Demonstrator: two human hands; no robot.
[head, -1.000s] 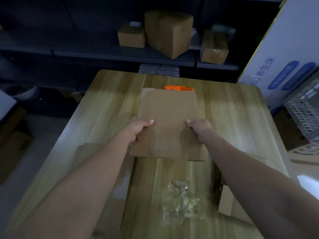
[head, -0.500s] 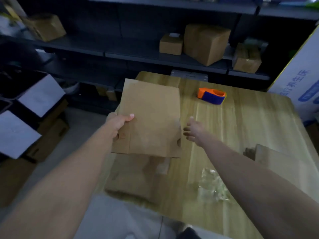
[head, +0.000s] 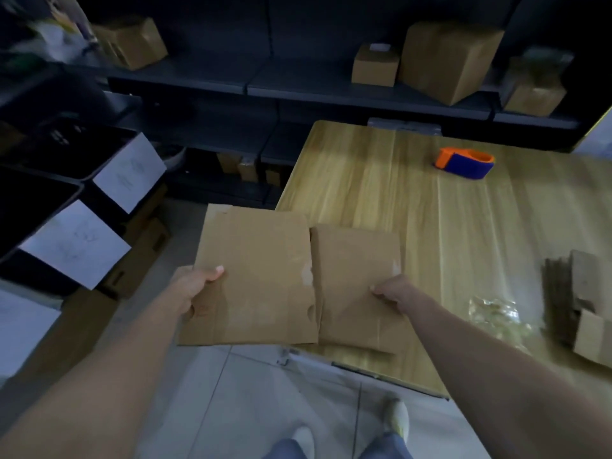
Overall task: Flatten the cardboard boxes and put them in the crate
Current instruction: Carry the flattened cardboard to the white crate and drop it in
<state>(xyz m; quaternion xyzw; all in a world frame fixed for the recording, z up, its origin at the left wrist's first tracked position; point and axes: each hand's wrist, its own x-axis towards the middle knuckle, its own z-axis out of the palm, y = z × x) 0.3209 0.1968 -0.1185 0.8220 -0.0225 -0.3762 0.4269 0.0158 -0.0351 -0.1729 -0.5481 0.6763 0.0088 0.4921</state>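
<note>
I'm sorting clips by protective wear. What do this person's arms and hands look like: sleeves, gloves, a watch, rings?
Both forearms, left forearm and right forearm, are bare; no sleeve reaches into view. Neither grip, left hand nor right hand, wears a glove. No watch, band or ring shows, though the picture is dim and slightly blurred.

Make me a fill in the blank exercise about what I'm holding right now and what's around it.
The left hand grips one flattened cardboard piece by its ____ edge.
The right hand holds a second cardboard piece above the wooden ____.
The tape dispenser is orange and ____.
Missing: left; table; blue.
</note>
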